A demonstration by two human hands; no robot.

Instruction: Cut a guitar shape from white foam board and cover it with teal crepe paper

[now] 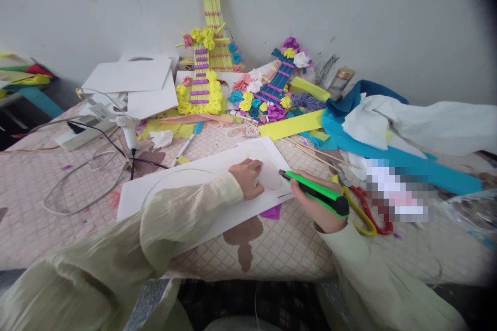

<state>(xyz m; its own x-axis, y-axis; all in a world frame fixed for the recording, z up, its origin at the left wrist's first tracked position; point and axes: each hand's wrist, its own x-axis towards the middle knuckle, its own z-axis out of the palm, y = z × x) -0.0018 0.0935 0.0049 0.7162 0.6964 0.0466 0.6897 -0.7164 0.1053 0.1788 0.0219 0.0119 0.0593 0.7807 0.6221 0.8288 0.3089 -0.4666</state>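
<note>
Left hand (248,178) lies flat, fingers pressed on the white foam sheet (174,186), likely to pin it against sliding. Right hand (316,204) is closed around a green utility knife (314,191), tip at a pencilled outline on the sheet near the left fingers. The sheet lies on the surface (295,248) at centre. Red-and-yellow scissors (367,212) lie just beside the right hand. 1 glass jar (341,78) stands by the wall; contents cannot be told.

Head camera looks down, close, across the table (58,207).
</note>
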